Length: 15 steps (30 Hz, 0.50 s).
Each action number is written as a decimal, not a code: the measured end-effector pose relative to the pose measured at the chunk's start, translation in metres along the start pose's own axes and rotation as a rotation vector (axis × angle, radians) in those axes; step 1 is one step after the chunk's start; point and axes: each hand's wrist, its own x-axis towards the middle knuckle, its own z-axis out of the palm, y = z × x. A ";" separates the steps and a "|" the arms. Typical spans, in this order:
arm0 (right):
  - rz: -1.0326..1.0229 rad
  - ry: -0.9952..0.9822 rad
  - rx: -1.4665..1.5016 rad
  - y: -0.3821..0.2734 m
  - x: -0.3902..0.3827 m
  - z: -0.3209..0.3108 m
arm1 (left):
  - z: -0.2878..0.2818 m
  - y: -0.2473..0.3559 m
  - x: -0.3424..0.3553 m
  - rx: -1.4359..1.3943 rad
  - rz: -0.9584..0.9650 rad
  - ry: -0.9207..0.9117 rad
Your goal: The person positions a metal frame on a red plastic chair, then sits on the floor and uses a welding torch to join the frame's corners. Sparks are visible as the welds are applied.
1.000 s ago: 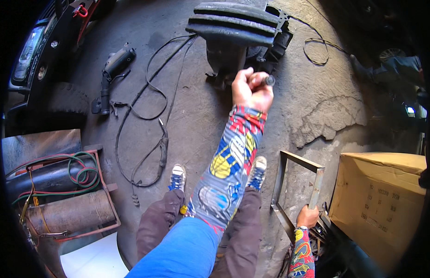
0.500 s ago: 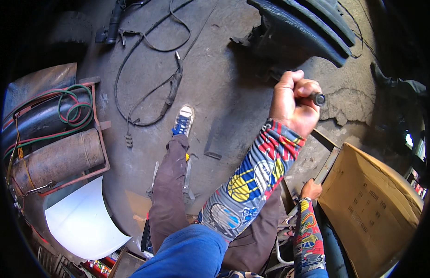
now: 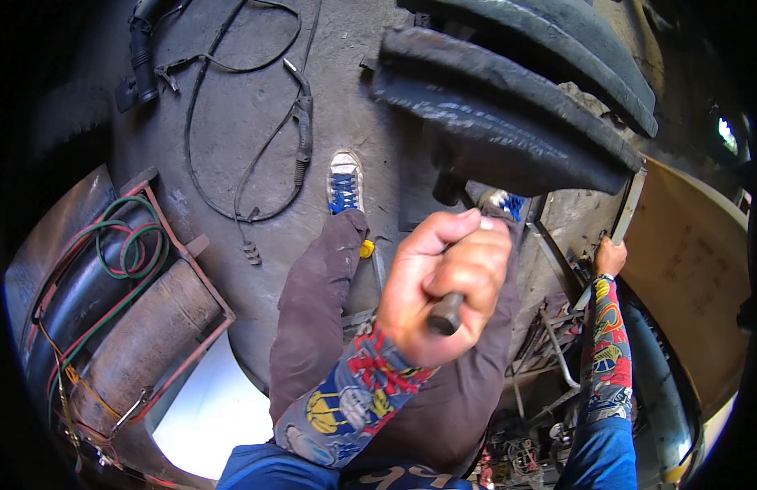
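Note:
My left hand (image 3: pixel 448 282), blurred by motion, is closed round a dark round handle (image 3: pixel 446 314) whose blunt end sticks out toward me. Beyond the fist, a thin shaft leads to a dark cylindrical block (image 3: pixel 446 189), so it looks like a hammer. That block is close under a large dark curved piece (image 3: pixel 509 131); I cannot tell if they touch. My right hand (image 3: pixel 610 258) is farther right, its fingers wrapped over a pale metal bar (image 3: pixel 628 208) beside a brown cardboard sheet (image 3: pixel 681 269).
A welding torch (image 3: pixel 304 122) and its looped cable lie on the concrete floor ahead. At left, a rusty frame (image 3: pixel 207 282) holds gas cylinders (image 3: pixel 142 339) with green and red hoses. A white panel (image 3: pixel 211 408) is below it. Metal scraps (image 3: pixel 521 457) clutter the lower right.
My left hand has come back toward me and left with the handle. The dark curved piece now appears lower and larger. My right hand shows higher and farther right, still on the bar.

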 end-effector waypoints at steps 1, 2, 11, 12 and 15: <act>-0.005 0.009 0.005 0.003 0.000 0.001 | -0.001 0.002 -0.008 0.009 0.024 0.055; -0.003 0.012 -0.003 0.006 0.001 0.002 | -0.003 0.004 -0.013 0.043 0.051 0.088; 0.126 -0.044 -0.093 0.009 0.014 -0.001 | -0.090 0.057 0.105 1.682 0.717 0.547; 0.126 -0.057 -0.080 0.005 0.012 -0.002 | -0.090 0.074 0.110 1.926 0.685 0.719; 0.100 -0.013 -0.108 -0.011 0.006 -0.001 | -0.101 0.118 0.074 2.294 0.609 0.891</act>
